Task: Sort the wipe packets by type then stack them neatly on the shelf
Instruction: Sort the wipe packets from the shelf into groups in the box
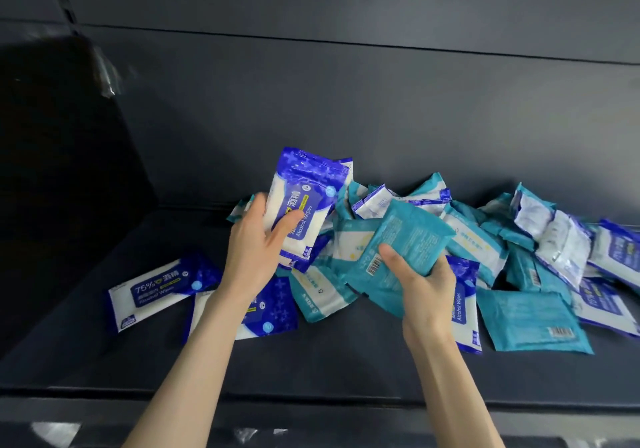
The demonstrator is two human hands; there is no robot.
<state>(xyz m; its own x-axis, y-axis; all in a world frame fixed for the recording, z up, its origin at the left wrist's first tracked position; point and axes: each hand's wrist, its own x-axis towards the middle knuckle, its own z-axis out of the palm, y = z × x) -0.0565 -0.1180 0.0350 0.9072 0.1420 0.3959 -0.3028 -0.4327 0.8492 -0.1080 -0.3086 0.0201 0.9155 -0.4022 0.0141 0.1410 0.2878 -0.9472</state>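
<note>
**Head view: a packet in each hand**

A blue alcohol-wipe packet [304,205] is gripped upright in the left hand [256,243], a teal packet [398,250] in the right hand [426,281], both above the mixed heap [485,240] on the shelf [311,361]. Slick wrappers may slip; disturbing the heap could spill packets off the front.

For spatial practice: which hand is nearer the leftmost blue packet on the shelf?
Left. The left hand is just right of the leftmost packet; the right hand is farther right.
</note>
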